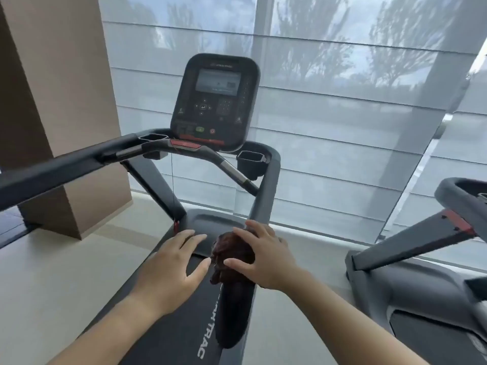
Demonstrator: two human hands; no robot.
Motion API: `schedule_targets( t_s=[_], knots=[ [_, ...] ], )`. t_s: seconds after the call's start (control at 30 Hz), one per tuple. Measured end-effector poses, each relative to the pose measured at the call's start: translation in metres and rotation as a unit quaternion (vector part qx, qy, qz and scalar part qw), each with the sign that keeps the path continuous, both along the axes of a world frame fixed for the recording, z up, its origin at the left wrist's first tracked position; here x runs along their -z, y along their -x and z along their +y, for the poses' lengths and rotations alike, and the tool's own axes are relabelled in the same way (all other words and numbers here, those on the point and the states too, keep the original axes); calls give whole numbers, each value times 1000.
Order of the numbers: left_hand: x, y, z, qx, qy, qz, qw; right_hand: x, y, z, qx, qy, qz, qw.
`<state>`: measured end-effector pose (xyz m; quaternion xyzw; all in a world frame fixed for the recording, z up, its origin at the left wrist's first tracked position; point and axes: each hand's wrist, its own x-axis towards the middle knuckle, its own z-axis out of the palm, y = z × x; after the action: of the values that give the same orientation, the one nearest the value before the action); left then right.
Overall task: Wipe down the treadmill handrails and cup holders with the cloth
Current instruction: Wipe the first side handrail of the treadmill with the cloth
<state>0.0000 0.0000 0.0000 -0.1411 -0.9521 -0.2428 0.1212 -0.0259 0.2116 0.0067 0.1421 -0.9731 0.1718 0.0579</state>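
Observation:
A dark brown cloth is bunched on the treadmill's right handrail, which runs toward me in the lower middle. My right hand lies over the cloth and presses it onto the rail. My left hand hovers just left of the cloth, fingers spread, holding nothing. The left handrail crosses the left side. Two cup holders flank the console: the left cup holder and the right cup holder. A curved front bar with a red strip runs between them.
The black console stands ahead, before a window with sheer blinds. A brown pillar rises at left. A second treadmill stands close on the right. The running belt lies below my hands.

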Motion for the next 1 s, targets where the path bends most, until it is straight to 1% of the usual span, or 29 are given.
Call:
schedule_targets(
  t_s=[0.03,0.1,0.23,0.4,0.6,0.73,0.87,1.0],
  knots=[
    [1,3,0,1,2,-1,1000,2,0,-1,-2,-7,-4,1000],
    [3,10,-1,-6,2,9,1000,10,-2,-2,8,-2,15,1000],
    [8,19,3,1,-2,7,1000,30,-14,2,40,61,41,997],
    [7,31,10,22,-6,19,1000,28,-12,-3,24,42,42,998],
    [4,42,19,32,-25,29,999,30,-16,-9,42,104,55,992],
    [2,44,31,47,-43,37,997,33,-23,-7,43,167,59,983],
    [-4,40,53,90,-51,47,994,40,-44,17,54,234,36,970],
    [-6,26,94,153,-44,47,986,56,-83,64,121,243,20,962]
  ],
)
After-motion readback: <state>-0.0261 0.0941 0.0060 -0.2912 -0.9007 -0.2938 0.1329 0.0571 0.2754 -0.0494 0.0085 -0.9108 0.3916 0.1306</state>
